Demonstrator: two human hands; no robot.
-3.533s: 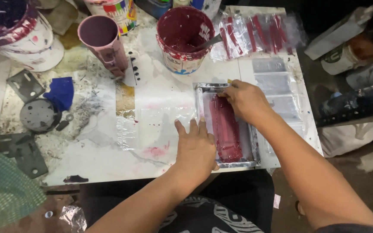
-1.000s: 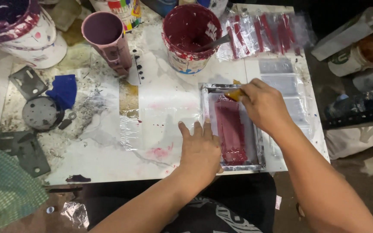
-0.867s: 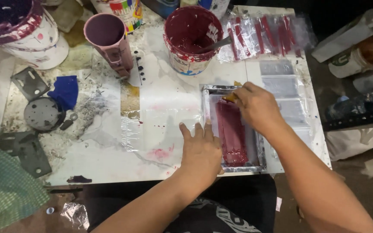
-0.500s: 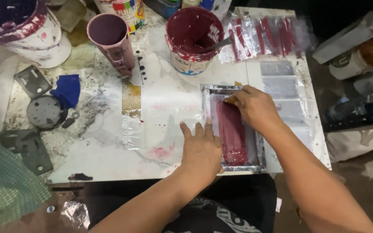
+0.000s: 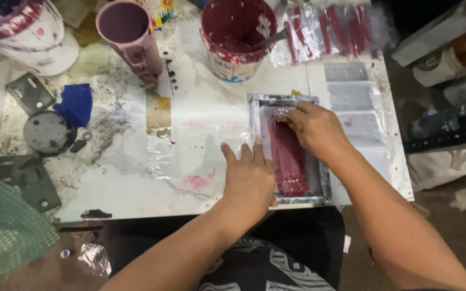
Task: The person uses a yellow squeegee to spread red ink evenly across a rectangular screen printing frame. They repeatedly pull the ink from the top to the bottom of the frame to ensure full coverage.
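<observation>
Now left hand flat, released; right hand pinching something over one tray.

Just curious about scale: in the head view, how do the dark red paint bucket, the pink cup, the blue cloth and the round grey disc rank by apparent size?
1. Dark red paint bucket
2. Pink cup
3. Round grey disc and blue cloth: these look alike, so I leave them unranked.
</observation>
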